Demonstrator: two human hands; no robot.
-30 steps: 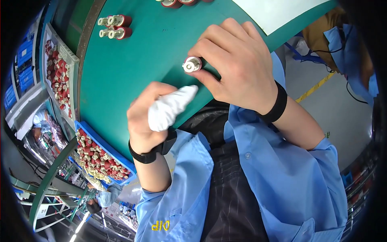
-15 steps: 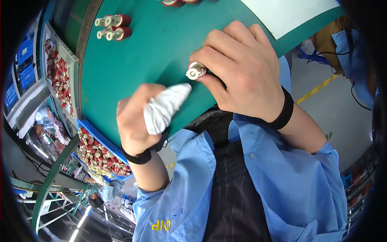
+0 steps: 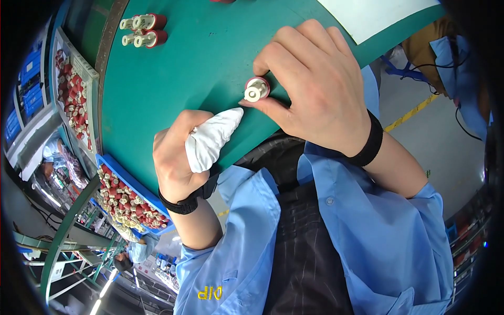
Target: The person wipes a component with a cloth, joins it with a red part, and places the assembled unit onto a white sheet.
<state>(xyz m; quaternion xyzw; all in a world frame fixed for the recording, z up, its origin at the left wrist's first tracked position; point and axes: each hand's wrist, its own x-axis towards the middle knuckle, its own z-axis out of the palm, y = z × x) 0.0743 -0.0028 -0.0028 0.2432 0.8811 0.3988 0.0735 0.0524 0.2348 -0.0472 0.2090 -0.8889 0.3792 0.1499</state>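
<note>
My right hand (image 3: 320,86) curls around a small red-and-cream cylindrical part (image 3: 256,90). Its cream end faces up toward me, with the index finger at the far side and the thumb along the near side. To the left, my left hand (image 3: 176,149) is closed on a white cloth (image 3: 214,139). That cloth covers the finger or fingers pointing toward the part, and its tip stays a short way apart from it. Farther off at the upper left, several similar cylindrical parts (image 3: 150,38) lie side by side on the green tabletop (image 3: 173,73).
A blue bin (image 3: 131,181) full of red-and-cream parts sits beyond the table's left edge. Behind it, a grey tray (image 3: 92,105) holds more. A white sheet (image 3: 367,18) lies at the far right. People in blue work in the background.
My right index finger and thumb have shifted around the cylindrical part, so more of its red rim shows. The left hand with the cloth has hardly moved; the view has shifted slightly.
</note>
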